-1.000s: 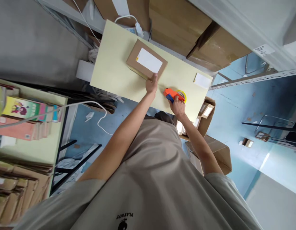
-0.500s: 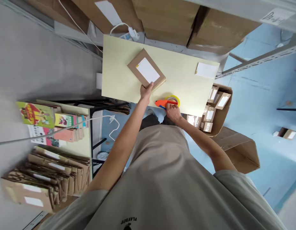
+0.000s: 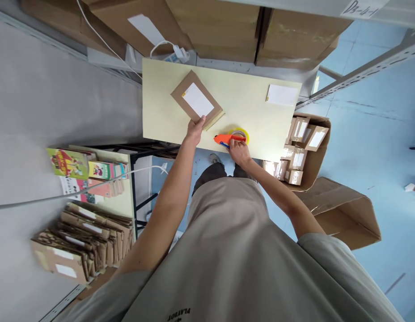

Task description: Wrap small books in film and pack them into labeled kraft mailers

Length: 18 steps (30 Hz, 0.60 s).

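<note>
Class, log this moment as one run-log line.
left hand: on parcel corner | right hand: grips tape dispenser | both on table

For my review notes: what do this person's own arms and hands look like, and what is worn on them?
Both arms are bare from the upper arm down, coming out of the short sleeves of a loose grey-beige T-shirt with a small black print on its chest. The left hand and right hand wear no gloves. No watch, ring or wristband shows, though the hands appear small.
</note>
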Motion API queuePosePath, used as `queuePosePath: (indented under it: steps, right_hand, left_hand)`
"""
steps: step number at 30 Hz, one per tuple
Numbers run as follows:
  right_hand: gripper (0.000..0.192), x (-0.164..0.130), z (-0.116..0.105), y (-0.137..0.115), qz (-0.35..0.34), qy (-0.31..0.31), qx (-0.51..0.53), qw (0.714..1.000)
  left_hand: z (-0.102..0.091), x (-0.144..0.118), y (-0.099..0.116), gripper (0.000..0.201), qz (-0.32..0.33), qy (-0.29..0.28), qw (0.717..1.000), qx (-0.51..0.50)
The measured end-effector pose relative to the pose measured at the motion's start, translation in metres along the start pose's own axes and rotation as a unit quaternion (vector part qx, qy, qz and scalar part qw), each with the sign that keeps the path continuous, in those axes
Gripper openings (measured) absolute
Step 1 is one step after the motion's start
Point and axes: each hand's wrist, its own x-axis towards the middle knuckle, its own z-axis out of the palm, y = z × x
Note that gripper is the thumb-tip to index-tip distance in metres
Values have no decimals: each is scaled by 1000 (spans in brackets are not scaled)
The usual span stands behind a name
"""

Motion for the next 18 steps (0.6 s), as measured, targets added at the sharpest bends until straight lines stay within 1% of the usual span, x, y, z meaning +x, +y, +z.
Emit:
queuePosePath:
  steps: [3, 6, 14, 18]
  right_hand:
    - [48, 0, 5, -1, -4, 3, 9, 1000]
    - [49, 0, 10, -1, -10, 7, 13, 1000]
    - [51, 0, 14, -1, -24, 0, 14, 1000]
    - [53, -2, 19, 0, -29, 4, 8, 1000]
  left_hand:
    - [4, -10, 9, 53, -9, 7, 1000, 7]
    - [8, -17, 15, 54, -14, 21, 999, 20]
    - [10, -23, 25, 59, -48, 29, 996, 70]
    - [15, -28, 27, 51, -42, 35, 997, 61]
